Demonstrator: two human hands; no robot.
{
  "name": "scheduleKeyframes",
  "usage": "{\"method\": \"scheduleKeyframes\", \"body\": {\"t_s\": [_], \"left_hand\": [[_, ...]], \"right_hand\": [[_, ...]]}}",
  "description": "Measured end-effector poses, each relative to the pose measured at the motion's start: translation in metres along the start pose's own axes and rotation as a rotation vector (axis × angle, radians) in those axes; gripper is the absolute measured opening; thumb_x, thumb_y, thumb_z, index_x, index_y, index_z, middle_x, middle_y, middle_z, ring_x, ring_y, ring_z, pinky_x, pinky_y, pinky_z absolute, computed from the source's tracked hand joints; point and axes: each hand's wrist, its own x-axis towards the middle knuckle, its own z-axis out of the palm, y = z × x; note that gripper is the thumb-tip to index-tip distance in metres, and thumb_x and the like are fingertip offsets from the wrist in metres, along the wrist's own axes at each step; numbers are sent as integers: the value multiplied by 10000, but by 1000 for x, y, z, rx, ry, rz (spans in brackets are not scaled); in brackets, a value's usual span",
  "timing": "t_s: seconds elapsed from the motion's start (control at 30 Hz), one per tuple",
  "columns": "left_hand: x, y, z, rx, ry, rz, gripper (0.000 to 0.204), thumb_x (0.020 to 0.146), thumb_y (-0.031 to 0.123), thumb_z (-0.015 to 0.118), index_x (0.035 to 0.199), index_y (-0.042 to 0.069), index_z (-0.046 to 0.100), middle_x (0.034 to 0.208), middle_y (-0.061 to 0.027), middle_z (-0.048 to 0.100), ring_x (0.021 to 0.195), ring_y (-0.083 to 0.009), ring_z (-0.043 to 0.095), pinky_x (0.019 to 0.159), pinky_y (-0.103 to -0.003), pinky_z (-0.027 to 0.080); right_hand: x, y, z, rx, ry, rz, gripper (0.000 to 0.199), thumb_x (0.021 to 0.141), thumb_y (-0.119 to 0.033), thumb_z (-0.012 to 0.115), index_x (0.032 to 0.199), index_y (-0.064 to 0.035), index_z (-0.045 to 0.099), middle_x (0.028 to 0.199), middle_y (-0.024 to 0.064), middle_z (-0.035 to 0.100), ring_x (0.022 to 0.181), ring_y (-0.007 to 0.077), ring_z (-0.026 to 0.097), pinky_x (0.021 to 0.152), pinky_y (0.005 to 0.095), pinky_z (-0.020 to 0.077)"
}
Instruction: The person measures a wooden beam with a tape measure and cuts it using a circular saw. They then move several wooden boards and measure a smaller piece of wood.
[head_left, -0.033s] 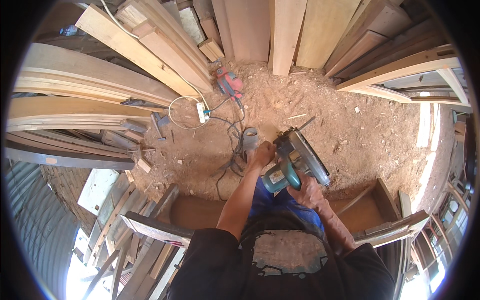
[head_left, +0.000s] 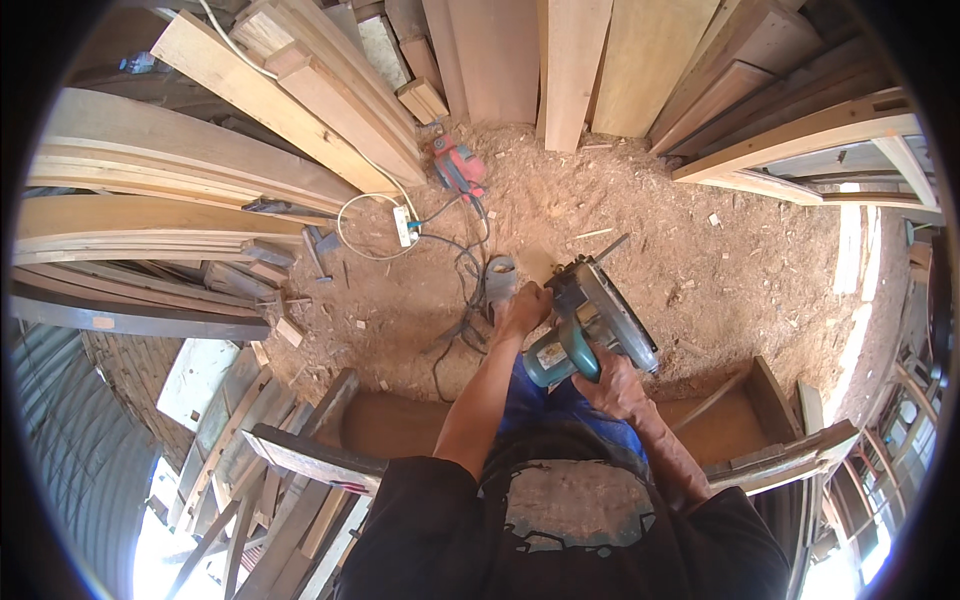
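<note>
In front of my knees I hold a teal circular saw [head_left: 566,352] with a dark motor end and a pale metal base, tilted to the right. My right hand [head_left: 615,385] is wrapped round its rear handle. At the saw's far left end my left hand [head_left: 528,306] is closed, fingers pressed together against the saw's edge. What those fingers pinch is hidden. A thin dark bar [head_left: 612,247] sticks out from the saw's far side. Beyond my left wrist, a grey rounded thing [head_left: 500,272] is partly covered.
A red power tool [head_left: 460,166] and a white power strip [head_left: 405,226] lie on the sawdust-covered floor [head_left: 560,200] among dark cords. A hammer [head_left: 316,254] rests at left. Planks [head_left: 490,60] lean all along the back. A wooden trough [head_left: 775,400] spans the near side.
</note>
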Motion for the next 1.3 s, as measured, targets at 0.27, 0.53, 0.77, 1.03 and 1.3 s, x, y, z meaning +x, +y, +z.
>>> {"method": "scheduleKeyframes", "body": {"t_s": [0.27,0.53,0.77,1.03,1.3], "left_hand": [[-1,10,-7,-26,-71,-4,412,917,363,566,811,-18,683,759,-187,693,656,-280,693,618,-381,529],[16,1,37,567,30,141,422,959,295,392,928,49,734,983,-217,715,913,-393,700,819,-465,535],[60,-76,81,118,-97,180,353,839,329,660,963,7,732,960,-255,703,977,-384,691,766,-459,541],[19,-4,38,-5,-309,-254,233,911,204,543,984,25,673,911,-178,705,896,-318,670,812,-418,534],[-9,31,-4,896,-254,604,296,850,220,592,1006,-9,696,940,-232,706,919,-395,697,808,-478,551]], "right_hand": [[6,8,9,-131,43,-167,538,771,-195,724,1263,-34,577,969,249,682,918,438,659,842,479,526],[4,-3,-1,-177,-35,-116,537,779,-204,713,1269,-46,560,977,265,671,933,459,648,841,499,518],[3,4,3,-336,18,-201,560,773,-193,714,1285,-28,559,959,262,679,912,449,658,829,485,529],[1,17,-2,-299,-55,-51,545,783,-224,711,1262,-14,561,997,254,675,943,441,654,868,483,523],[-9,24,9,-208,-24,-61,598,816,-256,692,1316,0,486,1004,291,657,935,474,644,840,513,528]]}}
